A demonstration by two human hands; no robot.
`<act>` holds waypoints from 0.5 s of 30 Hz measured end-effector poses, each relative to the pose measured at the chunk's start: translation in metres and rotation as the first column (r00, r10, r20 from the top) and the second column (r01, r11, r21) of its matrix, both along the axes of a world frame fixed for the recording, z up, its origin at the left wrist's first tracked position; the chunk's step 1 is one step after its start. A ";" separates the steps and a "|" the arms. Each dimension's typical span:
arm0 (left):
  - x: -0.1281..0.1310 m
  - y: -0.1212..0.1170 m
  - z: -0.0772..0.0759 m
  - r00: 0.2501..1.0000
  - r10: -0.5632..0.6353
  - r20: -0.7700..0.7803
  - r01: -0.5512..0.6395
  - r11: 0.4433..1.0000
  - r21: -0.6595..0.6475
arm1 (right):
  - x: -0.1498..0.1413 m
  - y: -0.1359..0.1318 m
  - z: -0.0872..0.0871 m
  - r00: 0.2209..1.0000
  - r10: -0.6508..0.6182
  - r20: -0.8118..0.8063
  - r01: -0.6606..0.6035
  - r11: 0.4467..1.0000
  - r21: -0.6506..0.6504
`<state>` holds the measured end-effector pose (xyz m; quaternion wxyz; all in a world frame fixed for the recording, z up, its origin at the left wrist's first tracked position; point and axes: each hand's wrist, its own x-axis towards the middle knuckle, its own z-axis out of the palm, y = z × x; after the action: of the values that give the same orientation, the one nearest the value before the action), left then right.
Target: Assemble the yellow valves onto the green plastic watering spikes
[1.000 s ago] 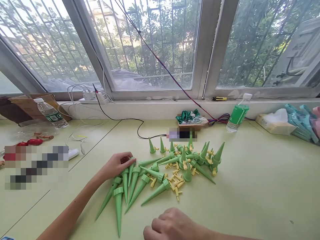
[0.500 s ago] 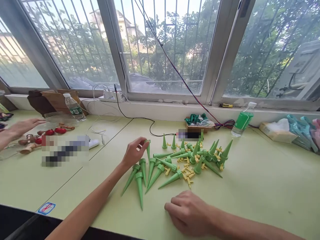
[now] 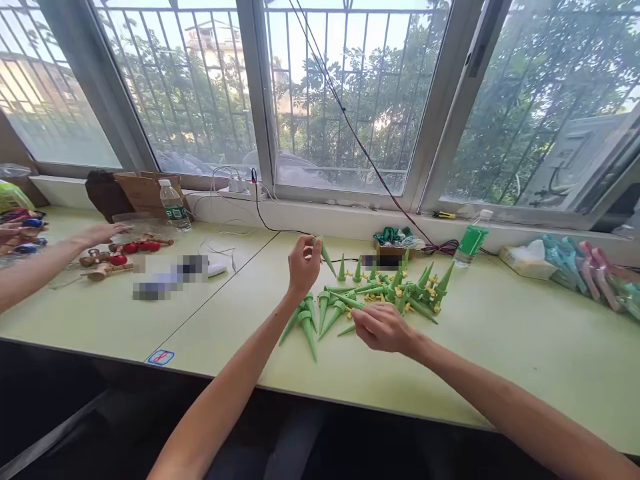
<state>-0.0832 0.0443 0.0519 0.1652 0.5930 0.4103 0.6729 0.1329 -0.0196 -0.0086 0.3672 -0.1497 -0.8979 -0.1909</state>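
Observation:
My left hand (image 3: 303, 267) pinches a green plant watering spike (image 3: 327, 257) by its wide ridged end, above the table, its tip slanting down to the right. My right hand (image 3: 384, 327) is closed at the near edge of the pile, against the spikes there. What its fingers hold, if anything, is hidden. Several green spikes (image 3: 307, 333) lie loose to its left, tips toward me. Beyond it, upright green spikes (image 3: 442, 287) with small yellow valves (image 3: 433, 293) stand among others lying down.
Another person's hand (image 3: 103, 233) reaches over red and wooden toys (image 3: 145, 246) at left. Along the window sill are a water bottle (image 3: 175, 207), a small box (image 3: 395, 257), a green-labelled bottle (image 3: 471, 240) and a tissue pack (image 3: 527, 262). The table's front edge (image 3: 370, 405) runs below my arms.
My left hand has lifted the spike off the table and tilted it. My right hand has moved forward from the bare table to the pile. The view has swung left.

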 end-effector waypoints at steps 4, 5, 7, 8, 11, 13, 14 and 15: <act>0.022 -0.007 -0.011 0.997 -0.022 0.072 0.024 0.999 -0.023 | -0.003 0.020 -0.008 0.974 -0.076 -0.212 0.082 0.996 0.020; 0.025 -0.010 -0.015 0.998 -0.025 0.064 0.028 0.999 -0.043 | -0.003 0.022 -0.011 0.963 -0.084 -0.257 0.089 0.996 0.007; 0.030 -0.016 -0.023 0.999 -0.043 0.002 0.043 0.997 -0.061 | -0.003 0.021 -0.015 0.954 -0.107 -0.281 0.105 0.994 -0.021; 0.031 -0.019 -0.026 0.997 -0.055 -0.046 0.053 0.997 -0.054 | -0.002 0.020 -0.017 0.951 -0.125 -0.282 0.119 0.992 -0.039; 0.032 -0.020 -0.033 0.983 -0.076 -0.168 0.073 0.997 -0.024 | -0.003 0.017 -0.019 0.931 -0.217 -0.292 0.188 0.974 -0.123; 0.032 -0.018 -0.036 0.973 -0.087 -0.213 0.086 0.996 -0.014 | -0.003 0.017 -0.018 0.921 -0.254 -0.296 0.221 0.965 -0.141; 0.032 -0.015 -0.037 0.969 -0.089 -0.229 0.090 0.996 -0.007 | -0.003 0.018 -0.017 0.919 -0.270 -0.289 0.232 0.960 -0.158; 0.032 -0.013 -0.038 0.965 -0.095 -0.246 0.097 0.995 -0.003 | -0.002 0.018 -0.016 0.914 -0.279 -0.293 0.239 0.957 -0.166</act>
<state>-0.0517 0.0311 0.0138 0.1428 0.6916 0.3954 0.5873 0.1305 -0.0013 -0.0247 0.4663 -0.3187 -0.8107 -0.1542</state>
